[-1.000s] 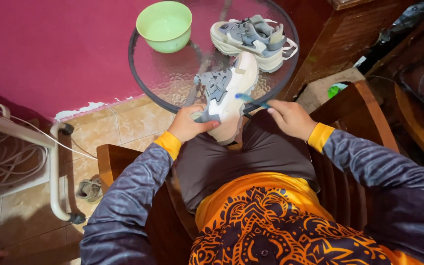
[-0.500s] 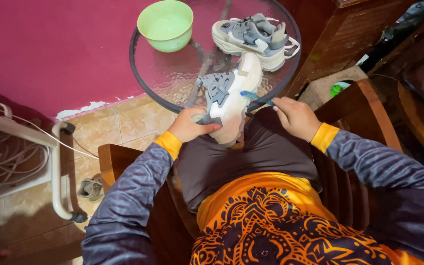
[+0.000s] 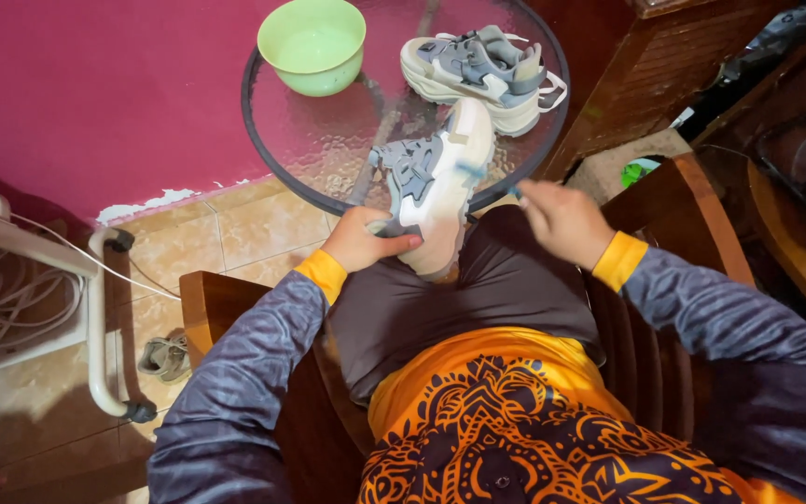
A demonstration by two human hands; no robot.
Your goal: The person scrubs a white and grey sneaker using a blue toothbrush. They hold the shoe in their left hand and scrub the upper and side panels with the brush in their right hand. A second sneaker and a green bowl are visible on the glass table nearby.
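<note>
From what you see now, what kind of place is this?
Probably a room in a home: a tiled floor, a pink wall, a round glass table and a wooden chair. The person sits cleaning a shoe on the lap.

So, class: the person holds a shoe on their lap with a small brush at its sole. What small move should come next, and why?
Probably one more short brush stroke along the sole edge: the left hand steadies the grey-and-white shoe on its side, and the right hand holds the brush, blurred, against it.
</note>
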